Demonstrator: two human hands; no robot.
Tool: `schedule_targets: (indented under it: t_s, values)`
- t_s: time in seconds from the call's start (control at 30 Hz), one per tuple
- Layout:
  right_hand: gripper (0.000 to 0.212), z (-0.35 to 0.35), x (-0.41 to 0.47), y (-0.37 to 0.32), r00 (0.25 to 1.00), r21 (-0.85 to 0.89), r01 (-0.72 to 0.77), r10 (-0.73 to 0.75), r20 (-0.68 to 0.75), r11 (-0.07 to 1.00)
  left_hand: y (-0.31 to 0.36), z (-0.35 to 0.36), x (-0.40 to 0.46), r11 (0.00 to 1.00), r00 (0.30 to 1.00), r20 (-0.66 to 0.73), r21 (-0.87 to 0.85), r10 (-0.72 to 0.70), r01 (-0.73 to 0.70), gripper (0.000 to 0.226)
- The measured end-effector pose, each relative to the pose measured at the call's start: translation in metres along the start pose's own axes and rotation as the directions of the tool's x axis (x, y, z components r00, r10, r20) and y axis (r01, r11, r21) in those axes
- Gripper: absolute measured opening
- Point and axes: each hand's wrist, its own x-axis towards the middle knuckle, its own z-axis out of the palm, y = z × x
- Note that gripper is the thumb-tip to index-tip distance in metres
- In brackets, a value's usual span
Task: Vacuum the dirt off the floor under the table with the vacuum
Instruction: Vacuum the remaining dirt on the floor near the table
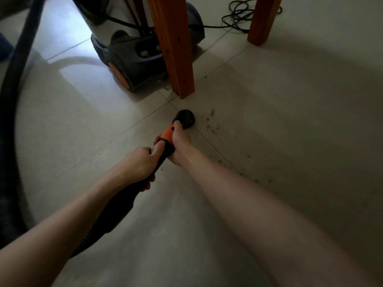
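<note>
Premises: an indoor room, most probably domestic. The floor [290, 83] is laid with large pale glossy tiles with thin grout lines, and daylight reflects off it at the upper left. Two orange-stained wooden table legs, one near [174, 46] and one farther [263, 19], stand on the tiles. A canister vacuum [124, 48] with a steel drum and a dark wheeled base with orange trim stands beside the near leg. A dark power cord [238, 15] lies loosely coiled on the floor behind. Scattered dirt [211, 123] lies on the tiles.
</note>
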Motion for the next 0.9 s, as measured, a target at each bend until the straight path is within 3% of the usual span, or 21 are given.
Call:
schedule_targets:
  t_s: [0.43, 0.9]
  values:
    - [0.032, -0.013, -0.001, -0.013, 0.992, 0.053, 0.040, -0.034, -0.119, 0.998, 0.024, 0.006, 0.000, 0.998, 0.999, 0.020, 0.049, 0.039, -0.040, 0.051]
    - [0.037, -0.032, 0.005, -0.049, 0.987, 0.088, 0.065, -0.051, -0.149, 0.994, 0.055, 0.018, 0.028, 0.992, 0.995, 0.024, 0.085, 0.092, -0.093, 0.054]
